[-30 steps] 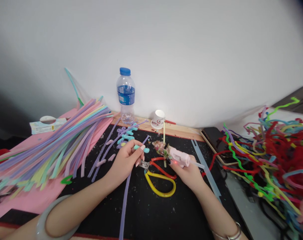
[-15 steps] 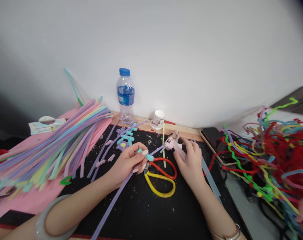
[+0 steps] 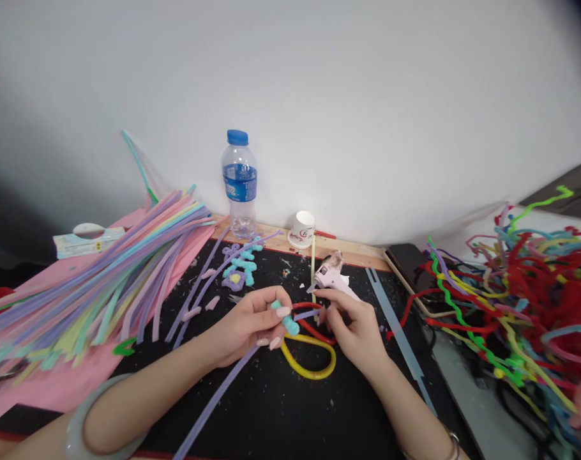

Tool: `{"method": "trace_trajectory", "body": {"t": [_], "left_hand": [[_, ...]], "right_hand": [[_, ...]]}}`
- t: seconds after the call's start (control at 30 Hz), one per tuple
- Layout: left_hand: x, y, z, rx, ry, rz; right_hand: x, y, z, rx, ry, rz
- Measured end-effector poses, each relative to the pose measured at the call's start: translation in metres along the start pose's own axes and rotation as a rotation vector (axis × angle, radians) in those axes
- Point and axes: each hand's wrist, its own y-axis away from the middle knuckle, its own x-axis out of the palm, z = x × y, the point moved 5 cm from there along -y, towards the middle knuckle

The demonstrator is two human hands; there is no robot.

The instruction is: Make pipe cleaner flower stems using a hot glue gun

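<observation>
The fingers of your left hand (image 3: pixel 256 324) are pressed together on a turquoise fuzzy piece (image 3: pixel 286 321), whose free end juts out past your thumb on the side facing your right hand. A purple stem (image 3: pixel 218 401) runs beneath the same fingers: its long part slants toward you and to the left, and its short end points at your right hand (image 3: pixel 357 329). There your fingers are narrow, thumb and bent fingers pinching that short end. Your left fingers cover the crossing, so you can't really tell whether the turquoise piece is wrapped around the stem or only lies against it.

Just below and between your fingers, on a black mat (image 3: pixel 357 409), lie scissors (image 3: pixel 314 375) with one red and one yellow handle. Just beyond your right fingertips rests a pale pink glue gun (image 3: pixel 329 278). Past your left fingers sits a purple and turquoise flower piece (image 3: pixel 240 268). Farther out, at the back of the desk (image 3: pixel 369 257), stand a paper cup (image 3: pixel 301 230) and a bottle (image 3: pixel 240 182). Well left of your fingers spreads a pastel bundle of stems (image 3: pixel 156 249); well right, a bright tangle of stems (image 3: pixel 539 281).
</observation>
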Motion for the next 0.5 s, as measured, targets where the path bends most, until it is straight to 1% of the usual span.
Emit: {"method": "trace_trajectory", "body": {"t": [0.13,0.17,0.23,0.3,0.37,0.5], "left_hand": [[0.005,0.002,-0.002,-0.022,-0.003,0.029],[0.005,0.002,-0.002,-0.027,-0.003,0.037],[0.005,0.002,0.0,-0.034,0.001,0.057],[0.005,0.002,0.003,-0.033,0.003,0.074],[0.004,0.001,0.005,-0.027,-0.009,0.066],[0.0,-0.002,0.005,-0.008,-0.078,-0.018]], "right_hand": [[0.01,0.002,0.004,-0.001,-0.064,0.144],[0.012,0.002,0.005,-0.004,-0.061,0.164],[0.012,0.001,0.006,0.01,-0.043,0.144],[0.01,0.0,0.003,0.051,-0.065,0.066],[0.005,0.0,-0.002,0.102,-0.134,-0.04],[-0.005,0.001,-0.012,0.165,-0.306,-0.286]]}}
